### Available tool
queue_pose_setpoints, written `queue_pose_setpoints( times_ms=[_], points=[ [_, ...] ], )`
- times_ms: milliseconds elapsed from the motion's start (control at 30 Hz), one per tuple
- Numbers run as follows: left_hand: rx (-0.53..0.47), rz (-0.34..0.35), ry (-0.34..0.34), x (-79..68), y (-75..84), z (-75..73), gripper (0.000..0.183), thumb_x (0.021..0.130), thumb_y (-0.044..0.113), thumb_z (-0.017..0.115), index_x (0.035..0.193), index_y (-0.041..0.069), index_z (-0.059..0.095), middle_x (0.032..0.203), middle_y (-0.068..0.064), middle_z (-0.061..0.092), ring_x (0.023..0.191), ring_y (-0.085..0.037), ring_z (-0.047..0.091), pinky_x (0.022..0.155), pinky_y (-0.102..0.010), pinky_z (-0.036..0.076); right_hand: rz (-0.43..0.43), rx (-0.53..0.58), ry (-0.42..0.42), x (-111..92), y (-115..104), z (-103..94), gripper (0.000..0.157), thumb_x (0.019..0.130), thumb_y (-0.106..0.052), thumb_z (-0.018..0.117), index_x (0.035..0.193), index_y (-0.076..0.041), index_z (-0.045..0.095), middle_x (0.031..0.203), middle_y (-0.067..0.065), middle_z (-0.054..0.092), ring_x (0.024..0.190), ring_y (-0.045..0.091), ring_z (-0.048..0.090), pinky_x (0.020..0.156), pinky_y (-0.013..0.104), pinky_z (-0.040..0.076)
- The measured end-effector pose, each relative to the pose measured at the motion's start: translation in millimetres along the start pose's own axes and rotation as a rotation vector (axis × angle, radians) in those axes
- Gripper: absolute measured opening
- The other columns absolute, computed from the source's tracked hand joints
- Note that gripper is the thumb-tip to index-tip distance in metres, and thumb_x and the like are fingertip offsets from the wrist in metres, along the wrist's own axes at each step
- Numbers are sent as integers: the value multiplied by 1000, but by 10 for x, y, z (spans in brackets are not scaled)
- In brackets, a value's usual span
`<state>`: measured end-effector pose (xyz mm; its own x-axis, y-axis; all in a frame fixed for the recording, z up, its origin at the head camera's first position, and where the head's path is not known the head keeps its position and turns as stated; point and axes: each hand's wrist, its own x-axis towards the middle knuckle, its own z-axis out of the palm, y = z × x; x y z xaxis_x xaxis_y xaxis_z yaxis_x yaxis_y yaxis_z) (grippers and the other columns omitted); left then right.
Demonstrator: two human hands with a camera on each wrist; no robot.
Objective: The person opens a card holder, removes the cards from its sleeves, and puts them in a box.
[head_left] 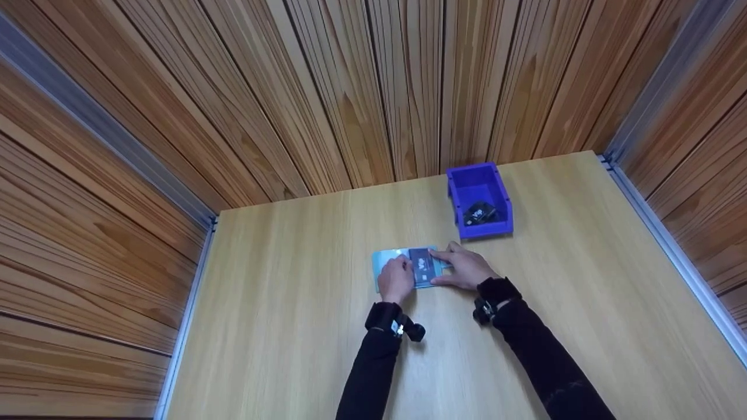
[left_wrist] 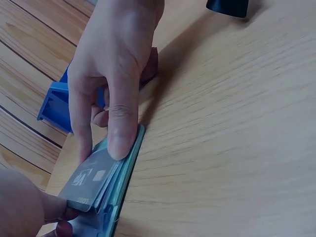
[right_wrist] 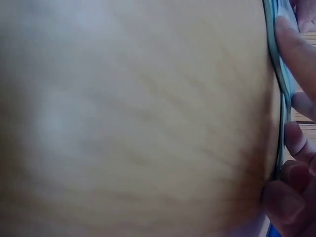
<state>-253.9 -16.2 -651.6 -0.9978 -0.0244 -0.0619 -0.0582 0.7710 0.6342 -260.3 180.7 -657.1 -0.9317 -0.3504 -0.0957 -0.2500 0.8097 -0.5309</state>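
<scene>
A person's left hand (head_left: 395, 280) pinches the edge of a dark card (left_wrist: 81, 180) between curled fingers, and the right hand (head_left: 467, 267) grips the other end, its thumb and a finger spread to opposite sides of the card and the pale blue holder (head_left: 383, 256) beneath it. Card and holder lie on a light wood table (head_left: 280, 291), near its middle. From where I stand, the left hand covers part of the holder, and its fingertips are hard to see; the right wrist view is mostly blurred tabletop, with only the holder's edge and some fingers, cut off at the right. The card's large white mark seems to read "VIP", beside a small pale square; a tiny line near its edge is too small to read. Other thin layers show under the card, but I cannot count them. Both forearms wear black sleeves (head_left: 367, 373) and black wrist straps (head_left: 382, 315). Beyond the right hand, a purple bin (head_left: 487, 231) holds dark items (head_left: 480, 213) with illegible white marks. Plank-patterned walls (head_left: 350, 116) surround 3 sides.
</scene>
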Motion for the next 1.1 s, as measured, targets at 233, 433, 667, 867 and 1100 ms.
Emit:
queue_pose_setpoints(
  times_ms=[233,433,667,867,1100],
  points=[
    [11,-5,20,-9,-14,33,19,105,22,56,94,14,70,89,-4,69,88,-24,67,79,-42,52,-10,-7,7,15,12,23,84,81,-54,83,152,-23,53,99,3,46,79,16,41,67,28,35],
    [-16,-14,22,-37,-34,36,20,107,22,55,94,13,68,90,-4,69,91,-25,65,85,-43,49,-17,-2,12,22,20,40,83,80,-54,83,152,-23,53,99,2,48,79,15,42,67,27,35],
    [-110,29,49,-41,-93,14,19,107,14,53,90,8,61,83,-5,61,80,-22,59,72,-36,47,-19,-5,17,8,36,26,83,81,-53,84,152,-23,53,96,2,45,76,15,38,66,28,32],
    [-220,0,2,-17,-200,-95,19,108,11,49,92,7,57,85,-3,54,80,-18,53,71,-30,44,-32,-15,24,20,29,48,84,81,-56,83,151,-21,54,93,-1,41,74,14,34,63,26,29],
    [-281,-52,-11,-8,-305,-210,19,109,11,47,92,7,55,85,-2,50,80,-17,51,70,-27,42,-9,-26,9,12,62,35,85,81,-57,82,153,-22,52,97,2,45,78,15,38,66,27,32]
  ],
)
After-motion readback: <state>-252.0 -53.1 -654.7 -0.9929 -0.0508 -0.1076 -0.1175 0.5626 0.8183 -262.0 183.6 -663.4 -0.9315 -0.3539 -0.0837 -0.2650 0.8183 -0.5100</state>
